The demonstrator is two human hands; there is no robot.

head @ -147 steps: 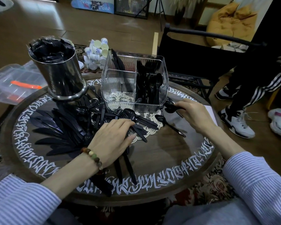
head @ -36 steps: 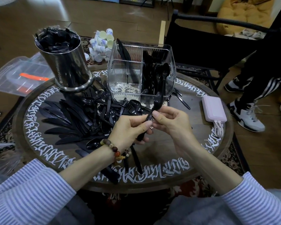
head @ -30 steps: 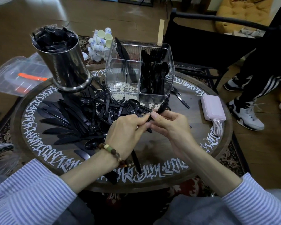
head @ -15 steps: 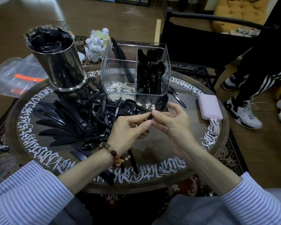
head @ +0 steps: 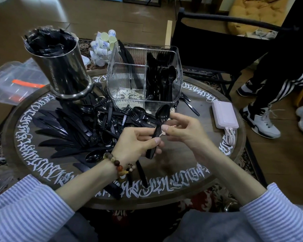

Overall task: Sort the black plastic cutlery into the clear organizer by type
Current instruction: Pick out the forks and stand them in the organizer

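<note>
- left hand [head: 138, 144] grips the handle of a black spoon [head: 158, 127], fingers curled round it, spoon held above the table [head: 182, 159], bowl pointing up toward the organizer
- right hand [head: 184, 130] just beside the spoon, index fingertip at its neck, thumb raised; fingers loosely curled, cannot tell if it really pinches the spoon
- both hands close together at table centre, bead bracelet [head: 117, 165] on left wrist
- clear organizer [head: 143, 75] stands at the far side of the table; left compartment has a few knives leaning at the back, right compartments hold spoons and forks standing upright
- loose cutlery pile [head: 80, 126] lies on the table left of the hands, knives fanned at left, forks and spoons mixed nearer the organizer
- a few more pieces lie right of the organizer base
- steel canister [head: 65, 70] left of the organizer, filled with black plastic wrappers
- pink power bank [head: 225, 114] with white cable at the right table edge
- second person's legs and sneakers [head: 262, 123] on the floor at right, black chair behind the organizer
</note>
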